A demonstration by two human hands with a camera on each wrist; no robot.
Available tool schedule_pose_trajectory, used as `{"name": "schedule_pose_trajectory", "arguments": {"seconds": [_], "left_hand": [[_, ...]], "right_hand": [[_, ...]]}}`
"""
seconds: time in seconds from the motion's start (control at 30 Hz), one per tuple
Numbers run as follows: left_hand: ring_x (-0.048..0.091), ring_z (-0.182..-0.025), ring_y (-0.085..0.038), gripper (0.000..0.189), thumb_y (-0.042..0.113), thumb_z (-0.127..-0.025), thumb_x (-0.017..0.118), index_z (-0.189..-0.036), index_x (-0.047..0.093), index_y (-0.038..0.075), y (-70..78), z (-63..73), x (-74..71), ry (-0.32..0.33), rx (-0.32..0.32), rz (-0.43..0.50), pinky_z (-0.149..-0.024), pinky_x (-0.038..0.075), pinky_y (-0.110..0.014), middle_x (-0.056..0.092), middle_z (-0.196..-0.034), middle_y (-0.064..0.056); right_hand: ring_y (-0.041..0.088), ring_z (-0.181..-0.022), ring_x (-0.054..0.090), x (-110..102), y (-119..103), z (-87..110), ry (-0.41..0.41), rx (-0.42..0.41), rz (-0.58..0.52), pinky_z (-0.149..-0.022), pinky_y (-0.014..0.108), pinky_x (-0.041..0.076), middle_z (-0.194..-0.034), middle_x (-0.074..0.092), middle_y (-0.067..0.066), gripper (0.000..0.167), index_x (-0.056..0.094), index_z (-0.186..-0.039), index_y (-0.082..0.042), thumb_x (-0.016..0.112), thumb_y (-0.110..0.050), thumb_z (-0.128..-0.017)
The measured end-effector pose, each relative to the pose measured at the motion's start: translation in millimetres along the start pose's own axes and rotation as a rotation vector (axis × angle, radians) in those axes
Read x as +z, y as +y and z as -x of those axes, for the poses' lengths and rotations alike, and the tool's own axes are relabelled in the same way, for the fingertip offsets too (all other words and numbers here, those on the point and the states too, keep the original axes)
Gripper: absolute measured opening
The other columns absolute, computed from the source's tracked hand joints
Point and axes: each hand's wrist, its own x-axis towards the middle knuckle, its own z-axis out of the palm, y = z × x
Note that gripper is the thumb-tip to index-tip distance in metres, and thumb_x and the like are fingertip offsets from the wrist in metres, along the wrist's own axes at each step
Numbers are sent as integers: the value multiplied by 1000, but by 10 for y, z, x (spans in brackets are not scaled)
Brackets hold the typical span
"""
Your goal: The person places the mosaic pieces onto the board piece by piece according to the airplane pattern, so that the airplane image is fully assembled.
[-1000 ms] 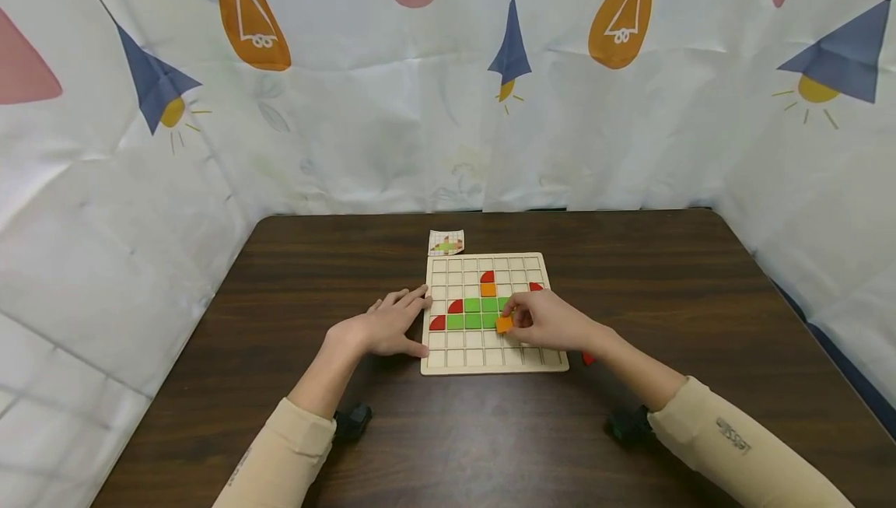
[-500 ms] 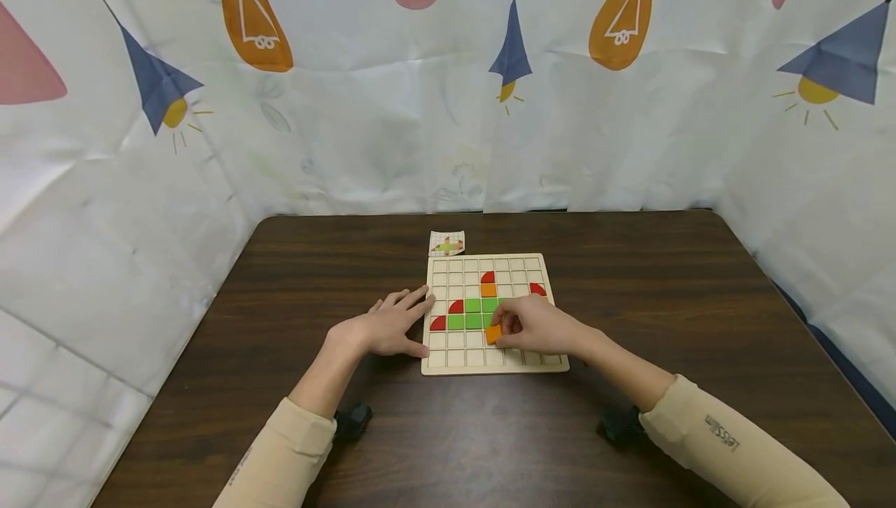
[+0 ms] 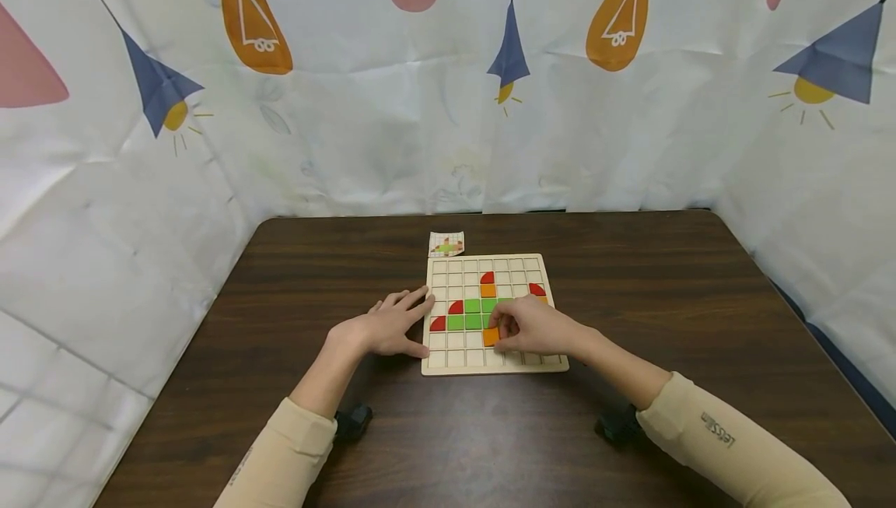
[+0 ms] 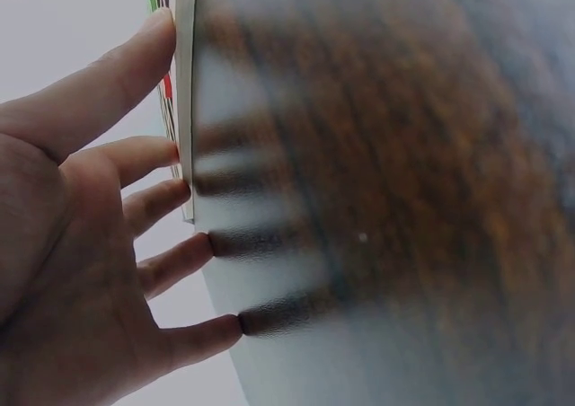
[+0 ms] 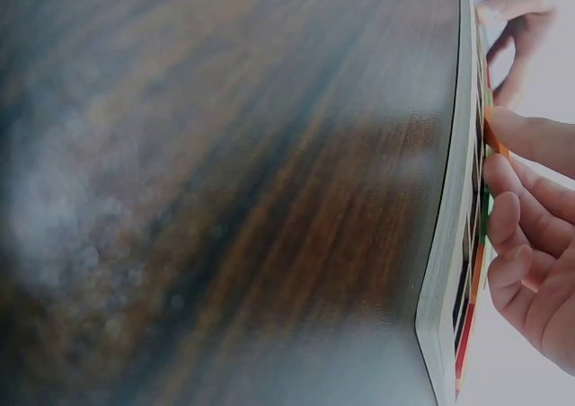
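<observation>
My right hand (image 3: 535, 327) pinches a square orange tile (image 3: 491, 337) between thumb and forefinger at the pale gridded board (image 3: 455, 358). In the right wrist view the tile (image 5: 495, 135) stands tilted at the board's surface, its other fingers curled beneath. In the head view it overlaps a cell just below the green tiles (image 3: 472, 321). My left hand (image 3: 385, 327) lies spread at the board's left edge, thumb and some fingertips touching it, others on the table. Red quarter-round tiles (image 3: 437, 323) and another orange tile (image 3: 488, 290) sit in cells. My right hand covers some cells.
A small card (image 3: 446, 244) with a coloured grid pattern lies at the board's far left corner. The dark wooden table (image 3: 336, 259) surrounds the board. A white printed curtain (image 3: 392, 134) hangs behind and at the sides.
My right hand has moved the orange tile left and slightly nearer, to below the green tiles. The red piece seen earlier by the right forearm is now hidden. My left hand stays put.
</observation>
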Motion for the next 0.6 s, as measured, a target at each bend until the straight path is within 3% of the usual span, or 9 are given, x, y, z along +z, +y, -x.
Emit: {"name": "schedule_pose_trajectory", "arguments": {"seconds": [0.37,0.6], "left_hand": [[11,-154,-41,92,46,-96,72,-165,22,11,9,2,-4,-1,3,8,-117,16,-68,8,-171,-11],[13,-153,-41,93,47,-96,72,-165,21,11,2,-16,-2,-5,10,-4,-116,18,-68,8,-171,-11]], "right_hand": [[6,-68,57,-25,6,19,-3,6,9,-68,27,52,-75,62,-11,25,70,-103,-6,86,-14,-85],[6,-62,55,-121,31,66,-2,-5,15,-61,26,49,-73,62,-10,17,72,-103,-8,80,-12,-89]]}}
